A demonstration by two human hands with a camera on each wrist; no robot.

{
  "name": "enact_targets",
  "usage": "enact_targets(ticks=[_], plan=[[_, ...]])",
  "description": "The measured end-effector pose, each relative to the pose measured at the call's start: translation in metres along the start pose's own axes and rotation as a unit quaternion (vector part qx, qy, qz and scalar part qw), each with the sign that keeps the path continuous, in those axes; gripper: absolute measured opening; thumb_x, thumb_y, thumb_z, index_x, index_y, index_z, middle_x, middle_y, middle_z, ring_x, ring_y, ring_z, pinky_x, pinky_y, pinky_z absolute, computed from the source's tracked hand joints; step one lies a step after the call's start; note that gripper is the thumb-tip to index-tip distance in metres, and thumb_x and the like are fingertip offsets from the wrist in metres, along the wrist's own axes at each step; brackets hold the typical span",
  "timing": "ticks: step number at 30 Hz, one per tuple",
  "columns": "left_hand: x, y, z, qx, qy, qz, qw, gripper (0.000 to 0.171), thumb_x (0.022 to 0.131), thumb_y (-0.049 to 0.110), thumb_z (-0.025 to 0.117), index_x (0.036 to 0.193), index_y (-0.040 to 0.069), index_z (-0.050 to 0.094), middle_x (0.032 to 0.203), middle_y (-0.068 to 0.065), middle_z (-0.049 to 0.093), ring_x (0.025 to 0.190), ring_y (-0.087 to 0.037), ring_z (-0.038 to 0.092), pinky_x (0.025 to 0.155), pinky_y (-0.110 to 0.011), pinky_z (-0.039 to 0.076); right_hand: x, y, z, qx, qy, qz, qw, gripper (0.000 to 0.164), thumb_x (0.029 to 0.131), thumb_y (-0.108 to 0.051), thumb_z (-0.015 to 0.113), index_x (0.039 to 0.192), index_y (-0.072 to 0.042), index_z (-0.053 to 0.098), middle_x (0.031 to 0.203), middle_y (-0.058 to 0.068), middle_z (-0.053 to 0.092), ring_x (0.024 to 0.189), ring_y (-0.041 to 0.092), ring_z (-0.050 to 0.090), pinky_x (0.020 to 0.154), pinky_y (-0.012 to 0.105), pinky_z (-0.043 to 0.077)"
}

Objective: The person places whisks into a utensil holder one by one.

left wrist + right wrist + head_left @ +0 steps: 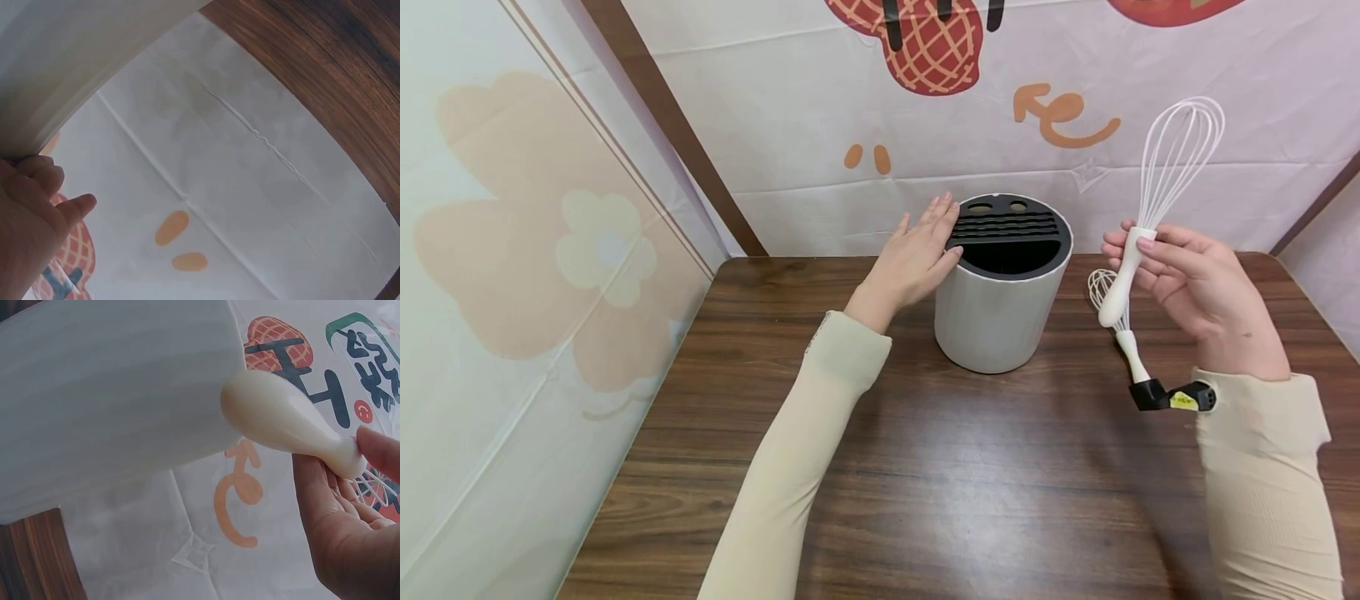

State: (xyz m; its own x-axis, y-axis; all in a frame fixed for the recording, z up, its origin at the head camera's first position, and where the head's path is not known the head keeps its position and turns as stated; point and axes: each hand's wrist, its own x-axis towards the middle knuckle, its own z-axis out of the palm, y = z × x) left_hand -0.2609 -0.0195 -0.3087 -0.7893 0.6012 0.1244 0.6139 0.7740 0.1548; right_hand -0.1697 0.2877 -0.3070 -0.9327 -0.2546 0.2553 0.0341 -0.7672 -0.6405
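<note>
A white, round utensil holder (991, 325) with a black slotted top (1011, 227) stands toward the back of the table. My left hand (916, 258) rests on the left side of its rim, fingers straight. In the left wrist view, that hand (28, 215) touches the holder's wall (69, 56). To the right of the holder, my right hand (1206, 279) pinches a white whisk (1123, 283) by the upper handle, between thumb and fingers. Its wire loops point up and its handle end tilts down to the left. A smaller white whisk (1130, 354) lies below on the table, partly hidden.
The dark wood table (970, 483) ends at a printed cloth wall (775, 108) close behind the holder. Another cloth panel (512, 250) runs along the left side. A black wrist camera (1172, 395) sits at the right cuff, beside the small whisk's handle.
</note>
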Motion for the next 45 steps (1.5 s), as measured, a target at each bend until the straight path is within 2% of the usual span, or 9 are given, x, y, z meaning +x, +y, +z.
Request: enact_targets(ticks=[14, 25, 34, 39, 45], plan=[[0.007, 0.007, 0.003, 0.006, -0.006, 0.001, 1.0000, 0.061, 0.101, 0.039, 0.024, 0.153, 0.011, 0.007, 0.158, -0.001, 0.001, 0.142, -0.008, -0.005, 0.115, -0.039, 0.000, 0.008, 0.001, 0.011, -0.034, -0.011, 0.001, 0.999, 0.028, 0.095, 0.015, 0.033, 0.109, 0.022, 0.056, 0.105, 0.033, 0.063, 0.096, 0.038, 0.065, 0.086, 0.040, 0.051], [0.011, 0.012, 0.004, 0.008, -0.012, 0.001, 0.9999, 0.061, 0.102, 0.039, 0.024, 0.153, 0.011, 0.006, 0.159, -0.002, 0.001, 0.142, -0.009, -0.005, 0.115, -0.040, 0.001, 0.024, 0.005, 0.032, -0.027, 0.017, 0.013, 0.999, 0.023, 0.093, 0.015, 0.039, 0.108, 0.022, 0.055, 0.102, 0.034, 0.063, 0.094, 0.040, 0.065, 0.085, 0.040, 0.051], [0.012, 0.012, 0.004, 0.006, -0.014, -0.001, 0.9999, 0.061, 0.102, 0.039, 0.024, 0.153, 0.011, 0.006, 0.158, 0.000, -0.001, 0.142, -0.009, -0.006, 0.115, -0.040, 0.000, 0.041, 0.015, 0.058, -0.081, 0.019, -0.001, 0.997, 0.020, 0.091, 0.014, 0.047, 0.107, 0.018, 0.057, 0.102, 0.030, 0.064, 0.095, 0.035, 0.066, 0.087, 0.036, 0.050], [0.012, 0.012, 0.004, 0.007, -0.016, -0.002, 0.9998, 0.061, 0.102, 0.040, 0.023, 0.153, 0.012, 0.006, 0.158, 0.000, 0.000, 0.142, -0.008, -0.006, 0.115, -0.041, 0.001, 0.051, 0.023, 0.065, -0.087, 0.014, -0.007, 0.996, 0.018, 0.090, 0.013, 0.050, 0.105, 0.019, 0.058, 0.099, 0.029, 0.065, 0.095, 0.035, 0.066, 0.088, 0.035, 0.050], [0.015, 0.014, 0.004, 0.013, -0.017, -0.005, 0.9998, 0.061, 0.101, 0.040, 0.023, 0.153, 0.013, 0.008, 0.158, 0.001, 0.001, 0.142, -0.008, -0.005, 0.115, -0.041, 0.002, 0.058, 0.031, 0.071, -0.092, 0.035, -0.019, 0.995, 0.015, 0.088, 0.014, 0.053, 0.101, 0.019, 0.056, 0.096, 0.030, 0.065, 0.091, 0.034, 0.066, 0.085, 0.036, 0.051]])
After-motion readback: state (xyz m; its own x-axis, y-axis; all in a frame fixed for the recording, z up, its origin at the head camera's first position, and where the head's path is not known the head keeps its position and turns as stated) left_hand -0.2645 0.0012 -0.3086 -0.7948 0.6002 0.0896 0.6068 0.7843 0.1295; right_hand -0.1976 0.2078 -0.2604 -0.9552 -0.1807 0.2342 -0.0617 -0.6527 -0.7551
